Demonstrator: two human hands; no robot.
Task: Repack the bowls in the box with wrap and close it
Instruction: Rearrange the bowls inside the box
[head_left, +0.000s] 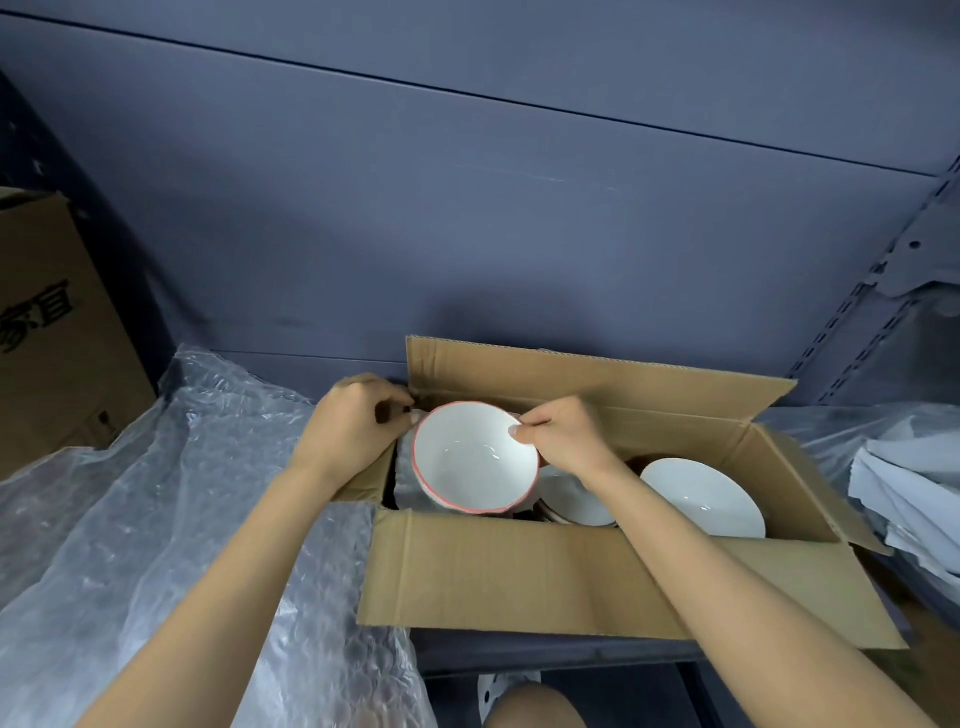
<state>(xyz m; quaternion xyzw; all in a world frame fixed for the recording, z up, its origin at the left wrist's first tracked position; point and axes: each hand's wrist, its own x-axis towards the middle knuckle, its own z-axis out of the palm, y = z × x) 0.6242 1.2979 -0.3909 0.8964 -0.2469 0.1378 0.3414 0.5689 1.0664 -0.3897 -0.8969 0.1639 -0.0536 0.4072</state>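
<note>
Item 1: bowl, white w/ red rim, sitting tilted at the left end of the box, centre of frame, mouth facing up toward me. I'm holding it w/ both hands. My right hand is pinching the rim on its right side, thumb and fingers closed on the edge. My left hand is curling at the bowl's upper left rim, at the box's left corner, fingers bent in; can't tell if it's gripping the rim, the wrap or the cardboard there.

Item 2: more white bowls lying inside the box, right of the held one, partly hidden by my right forearm.

Item 3: box, brown cardboard, flaps standing open; rear flap upright, near flap hanging out toward me. It's sitting on a grey shelf.

Item 4: bubble wrap, clear, spreading over lower left of frame, just beside the box.

Item 5: second carton w/ black print, far left edge.

Item 6: stack of white sheets under clear plastic, right edge of frame.
</note>
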